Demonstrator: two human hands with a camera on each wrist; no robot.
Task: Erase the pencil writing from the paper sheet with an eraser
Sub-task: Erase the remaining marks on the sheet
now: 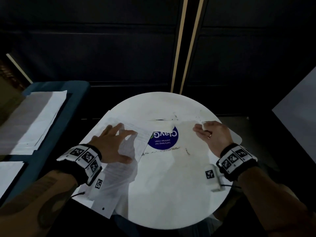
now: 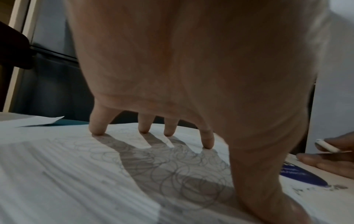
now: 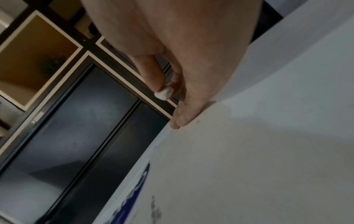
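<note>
A printed paper sheet [image 1: 119, 177] lies on the left part of the round white table [image 1: 171, 194], with looping pencil scribbles [image 2: 182, 174] across it. My left hand [image 1: 119, 144] is spread over the sheet, and its fingertips [image 2: 97, 130] press down on the paper beside the scribbles. My right hand [image 1: 205, 132] is off to the right, away from the scribbles, and pinches a small white eraser [image 1: 204, 124] between thumb and forefinger. The eraser [image 3: 164, 92] is held above the surface while the lower fingertips [image 3: 176, 124] touch the tabletop.
A blue round sticker [image 1: 164, 139] sits mid-table between my hands. A second pale sheet [image 1: 236, 137] lies under my right hand near the table's right edge. A blue seat [image 1: 75, 89] carrying stacked papers [image 1: 34, 120] stands at the left. Dark wall panels rise behind.
</note>
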